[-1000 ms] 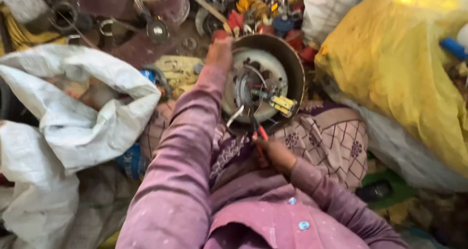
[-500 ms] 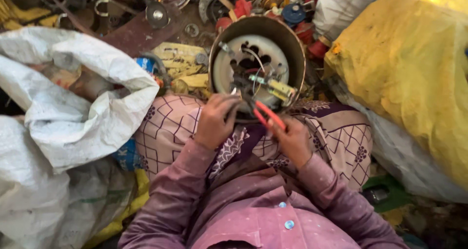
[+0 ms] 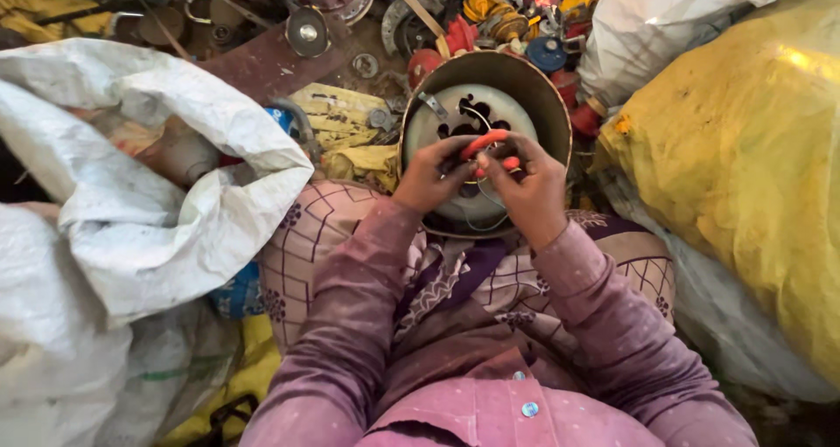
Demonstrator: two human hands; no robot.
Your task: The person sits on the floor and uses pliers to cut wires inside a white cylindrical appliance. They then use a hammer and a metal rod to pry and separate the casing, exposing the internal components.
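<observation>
With left hand (image 3: 435,174) and right hand (image 3: 523,187) both closed on the red-handled pliers (image 3: 486,150) over the round metal housing (image 3: 483,132), best gripping firmly, snipping only the thin wires (image 3: 483,204).

1. The ground (image 3: 289,62) was dark and reddish-brown — much of it hidden under scrap.
2. A large white woven sack (image 3: 149,185) lay open on the left, crumpled and pale.
3. A bulging yellow sack (image 3: 744,176) filled the right side, brightly lit along its top; a white sack (image 3: 665,18) sat above it.
4. Along the top edge lay a heap of metal rings, discs and coloured parts (image 3: 507,14) — yellow, red and blue.
</observation>
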